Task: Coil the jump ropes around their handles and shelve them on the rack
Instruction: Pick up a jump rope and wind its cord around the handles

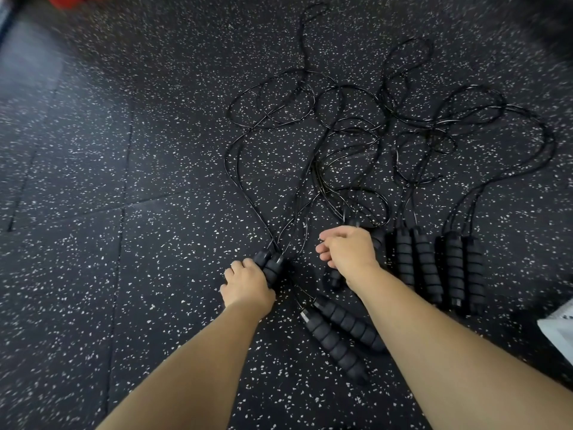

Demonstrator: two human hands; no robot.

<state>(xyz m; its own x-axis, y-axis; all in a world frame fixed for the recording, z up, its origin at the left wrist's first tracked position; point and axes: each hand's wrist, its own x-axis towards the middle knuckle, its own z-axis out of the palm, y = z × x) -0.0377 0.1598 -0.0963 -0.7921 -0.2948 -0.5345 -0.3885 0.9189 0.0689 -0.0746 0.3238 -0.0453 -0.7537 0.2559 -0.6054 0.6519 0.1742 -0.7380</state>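
Observation:
Several black jump ropes lie on the speckled rubber floor, their thin cords [356,125] tangled in loops ahead of me. My left hand [246,283] grips a pair of ribbed foam handles [271,265] held together, cords running up from them. My right hand [345,248] hovers with loosely curled fingers over another handle [335,279], mostly hidden beneath it; whether it holds anything is unclear. Two handles [341,333] lie crossed between my forearms. Two more pairs [415,259] [462,268] lie side by side to the right.
Floor mat seams [124,206] run across the left. A white object [558,333] sits at the right edge. Something red [71,0] shows at the top left. No rack is in view.

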